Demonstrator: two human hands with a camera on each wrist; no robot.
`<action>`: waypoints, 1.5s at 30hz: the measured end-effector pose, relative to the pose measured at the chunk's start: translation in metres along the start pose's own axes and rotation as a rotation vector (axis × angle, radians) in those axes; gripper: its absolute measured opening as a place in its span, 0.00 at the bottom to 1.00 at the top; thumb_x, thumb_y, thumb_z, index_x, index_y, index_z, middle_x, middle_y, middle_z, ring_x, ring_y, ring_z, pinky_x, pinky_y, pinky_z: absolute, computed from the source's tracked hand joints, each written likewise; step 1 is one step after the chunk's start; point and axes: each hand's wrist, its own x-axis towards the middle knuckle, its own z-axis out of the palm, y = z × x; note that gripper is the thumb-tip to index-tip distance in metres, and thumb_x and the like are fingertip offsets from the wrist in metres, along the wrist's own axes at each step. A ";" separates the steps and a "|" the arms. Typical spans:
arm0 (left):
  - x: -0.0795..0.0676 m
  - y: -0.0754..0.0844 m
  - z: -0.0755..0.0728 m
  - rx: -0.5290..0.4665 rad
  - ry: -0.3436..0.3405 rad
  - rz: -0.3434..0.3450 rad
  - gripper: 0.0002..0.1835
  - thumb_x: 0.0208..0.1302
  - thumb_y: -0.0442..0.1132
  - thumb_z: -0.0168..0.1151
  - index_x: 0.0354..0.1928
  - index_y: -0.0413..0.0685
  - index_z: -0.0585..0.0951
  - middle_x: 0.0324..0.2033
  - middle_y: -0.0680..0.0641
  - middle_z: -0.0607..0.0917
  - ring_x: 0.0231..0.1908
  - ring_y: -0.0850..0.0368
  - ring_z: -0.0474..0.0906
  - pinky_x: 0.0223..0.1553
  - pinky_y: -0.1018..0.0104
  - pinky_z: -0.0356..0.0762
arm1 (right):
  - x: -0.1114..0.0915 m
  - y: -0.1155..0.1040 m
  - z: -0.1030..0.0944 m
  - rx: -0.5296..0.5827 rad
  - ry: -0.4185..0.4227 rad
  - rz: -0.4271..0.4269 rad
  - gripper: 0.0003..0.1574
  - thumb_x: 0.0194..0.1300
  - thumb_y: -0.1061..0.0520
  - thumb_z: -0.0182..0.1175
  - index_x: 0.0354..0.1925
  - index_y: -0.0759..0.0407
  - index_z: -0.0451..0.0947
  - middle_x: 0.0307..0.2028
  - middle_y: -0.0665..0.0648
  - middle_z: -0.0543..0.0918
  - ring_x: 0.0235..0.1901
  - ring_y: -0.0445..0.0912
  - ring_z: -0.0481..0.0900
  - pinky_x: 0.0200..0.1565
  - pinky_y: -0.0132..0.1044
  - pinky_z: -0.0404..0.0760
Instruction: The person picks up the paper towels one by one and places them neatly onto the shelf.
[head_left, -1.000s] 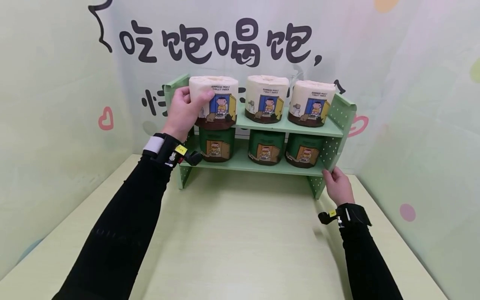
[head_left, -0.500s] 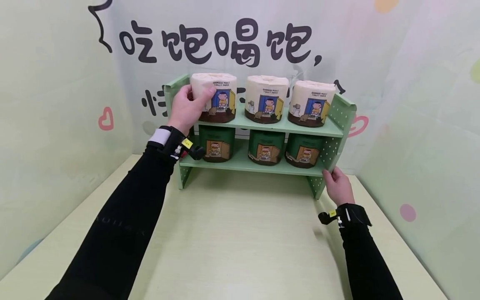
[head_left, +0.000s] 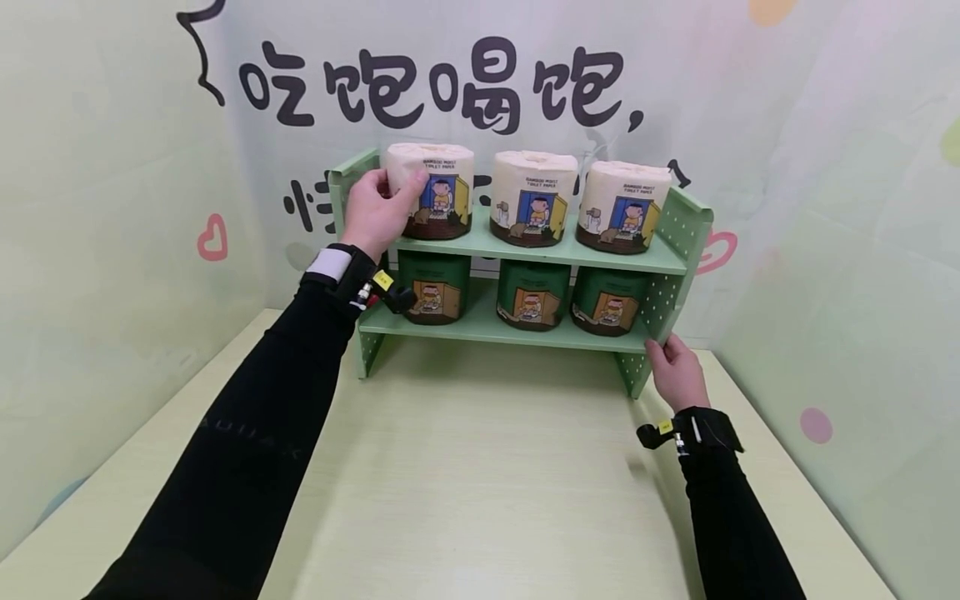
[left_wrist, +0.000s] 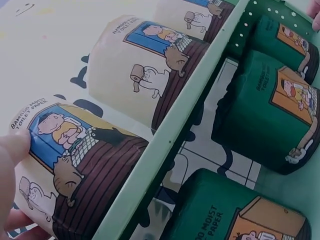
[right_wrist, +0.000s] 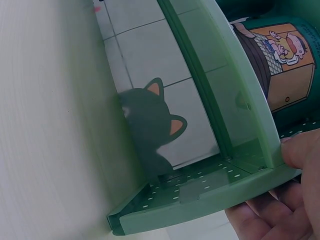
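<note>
In the head view my left hand (head_left: 375,210) grips a white toilet paper roll (head_left: 444,198) with a printed cartoon, thumb across its front. The roll stands upright at the left end of the upper board of a green two-tier shelf rack (head_left: 517,244). Close up in the left wrist view, the thumb (left_wrist: 15,150) presses the wrapper while fingertips show beneath. Two more white rolls, a middle one (head_left: 534,200) and a right one (head_left: 624,208), stand along the same board. My right hand (head_left: 678,375) holds the rack's right side panel (right_wrist: 200,207), thumb by the lower board's corner.
On the lower board stand three green toilet paper rolls, left (head_left: 433,287), middle (head_left: 532,293) and right (head_left: 609,300). The rack is on a pale table (head_left: 487,467), close to a printed back wall (head_left: 712,92). Side walls flank the table.
My left hand has moved the white roll back and slightly right, from overhanging the upper board's front edge to behind that edge. My right hand stays on the rack's side panel.
</note>
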 end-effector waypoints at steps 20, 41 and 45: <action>0.004 0.001 0.001 0.129 -0.036 0.036 0.30 0.69 0.67 0.52 0.49 0.45 0.77 0.46 0.47 0.78 0.44 0.56 0.71 0.41 0.66 0.69 | 0.002 -0.001 0.000 0.001 -0.005 0.006 0.28 0.80 0.48 0.45 0.68 0.64 0.66 0.58 0.68 0.75 0.57 0.59 0.71 0.57 0.61 0.68; -0.043 -0.013 -0.021 0.007 -0.090 0.099 0.36 0.71 0.60 0.57 0.73 0.52 0.62 0.69 0.53 0.63 0.63 0.58 0.62 0.63 0.55 0.65 | -0.003 -0.002 -0.003 -0.113 -0.038 0.016 0.30 0.82 0.46 0.40 0.69 0.64 0.63 0.59 0.71 0.73 0.56 0.63 0.71 0.54 0.62 0.72; -0.064 -0.021 -0.022 0.003 -0.125 0.160 0.34 0.71 0.58 0.58 0.72 0.51 0.63 0.68 0.53 0.65 0.63 0.56 0.63 0.63 0.53 0.65 | -0.007 -0.007 -0.007 -0.175 -0.103 0.031 0.34 0.81 0.42 0.38 0.70 0.64 0.61 0.61 0.73 0.71 0.58 0.64 0.69 0.55 0.62 0.71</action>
